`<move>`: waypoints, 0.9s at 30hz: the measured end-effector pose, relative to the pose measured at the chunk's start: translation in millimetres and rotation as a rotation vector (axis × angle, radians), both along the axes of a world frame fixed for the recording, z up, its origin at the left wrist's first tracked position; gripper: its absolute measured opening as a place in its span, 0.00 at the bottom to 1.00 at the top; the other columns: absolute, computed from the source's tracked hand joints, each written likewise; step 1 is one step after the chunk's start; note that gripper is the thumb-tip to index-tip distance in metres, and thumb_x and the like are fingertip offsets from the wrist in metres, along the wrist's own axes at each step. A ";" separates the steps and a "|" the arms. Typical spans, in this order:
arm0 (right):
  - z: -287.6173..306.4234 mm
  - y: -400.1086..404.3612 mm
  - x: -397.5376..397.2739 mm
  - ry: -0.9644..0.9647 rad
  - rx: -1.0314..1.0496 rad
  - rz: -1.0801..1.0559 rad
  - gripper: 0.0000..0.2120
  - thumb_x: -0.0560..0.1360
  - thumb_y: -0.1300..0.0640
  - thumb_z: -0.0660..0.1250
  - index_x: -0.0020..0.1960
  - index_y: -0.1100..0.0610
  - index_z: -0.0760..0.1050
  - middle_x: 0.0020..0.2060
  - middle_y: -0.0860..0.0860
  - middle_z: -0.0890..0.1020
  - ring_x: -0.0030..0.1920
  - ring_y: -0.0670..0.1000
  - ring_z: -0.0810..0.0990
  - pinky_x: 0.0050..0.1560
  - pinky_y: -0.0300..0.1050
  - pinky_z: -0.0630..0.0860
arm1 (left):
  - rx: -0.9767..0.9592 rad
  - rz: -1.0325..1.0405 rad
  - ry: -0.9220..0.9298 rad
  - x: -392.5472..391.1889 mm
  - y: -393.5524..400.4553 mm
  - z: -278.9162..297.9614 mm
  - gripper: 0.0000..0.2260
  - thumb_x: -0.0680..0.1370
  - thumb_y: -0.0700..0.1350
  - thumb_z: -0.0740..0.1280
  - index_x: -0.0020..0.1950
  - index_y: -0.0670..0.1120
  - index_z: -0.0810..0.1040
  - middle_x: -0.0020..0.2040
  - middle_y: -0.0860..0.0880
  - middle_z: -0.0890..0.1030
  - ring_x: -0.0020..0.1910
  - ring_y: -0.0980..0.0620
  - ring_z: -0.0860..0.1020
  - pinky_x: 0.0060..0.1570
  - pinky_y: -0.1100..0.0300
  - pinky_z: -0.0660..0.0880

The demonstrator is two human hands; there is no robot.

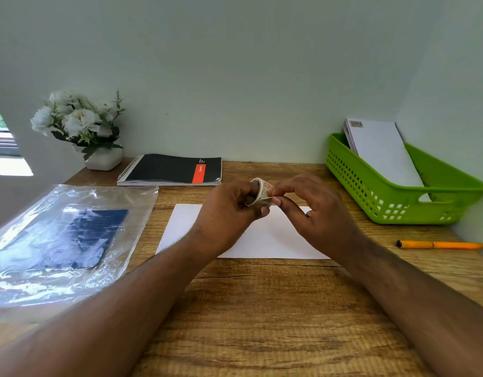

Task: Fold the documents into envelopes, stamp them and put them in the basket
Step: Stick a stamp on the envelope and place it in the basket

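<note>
Left hand (229,210) grips a small roll of stamps (262,193), fingers curled round it, one finger apparently through the core. Right hand (313,210) pinches the loose end of the strip between thumb and fingertip, other fingers relaxed. Both hands hover above a white envelope (265,240) lying flat on the wooden desk (262,308), front and centre.

Risks, as judged:
- Stamp could tear across its face rather than along the perforation if the pull runs crooked.
- More than one stamp could come away if the left grip lets the roll spin.
- Backing or adhesive may cling to a fingertip, so the stamp lands skewed or creased.
- The envelope is loose; pressing at one corner could slide it.

Surroundings:
- Green basket (398,191) far right, already holding upright envelopes (381,148), one showing a stamp at its corner. Path from envelope to basket looks open.
- Orange pen (441,244) lies right of the envelope, near the basket; a low sweep could knock it.
- Clear plastic sleeve (63,240) with a dark sheet inside, left.
- Black spiral notebook (172,170) and white flowers in a pot (80,126) at the back, well apart from the work.
</note>
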State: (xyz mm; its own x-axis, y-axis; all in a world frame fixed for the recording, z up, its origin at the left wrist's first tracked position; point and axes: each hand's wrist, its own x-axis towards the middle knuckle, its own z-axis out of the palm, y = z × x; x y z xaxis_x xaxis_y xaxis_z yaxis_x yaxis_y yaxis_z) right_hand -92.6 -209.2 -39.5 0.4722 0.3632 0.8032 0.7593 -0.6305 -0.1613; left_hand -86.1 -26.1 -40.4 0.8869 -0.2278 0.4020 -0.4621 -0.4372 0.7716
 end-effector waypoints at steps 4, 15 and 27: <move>0.7 1.2 -1.8 0.018 0.026 0.015 0.06 0.75 0.58 0.68 0.49 0.59 0.81 0.43 0.48 0.82 0.45 0.46 0.77 0.45 0.43 0.74 | -0.033 -0.015 0.019 0.2 0.1 -1.2 0.13 0.73 0.43 0.74 0.57 0.47 0.82 0.46 0.55 0.84 0.45 0.60 0.81 0.47 0.65 0.78; 3.0 1.2 -4.8 0.233 0.241 0.066 0.10 0.71 0.61 0.74 0.49 0.51 0.80 0.42 0.40 0.81 0.43 0.42 0.81 0.47 0.36 0.77 | 0.032 0.179 -0.079 11.8 20.2 3.1 0.09 0.74 0.45 0.73 0.54 0.49 0.81 0.44 0.59 0.81 0.40 0.66 0.78 0.37 0.78 0.71; 3.9 -3.3 -1.3 0.458 0.293 0.049 0.11 0.71 0.61 0.73 0.50 0.48 0.82 0.45 0.38 0.83 0.47 0.39 0.81 0.46 0.31 0.76 | 0.362 0.426 -0.003 49.3 79.6 -2.9 0.14 0.76 0.39 0.70 0.61 0.46 0.79 0.55 0.46 0.82 0.50 0.53 0.77 0.50 0.59 0.74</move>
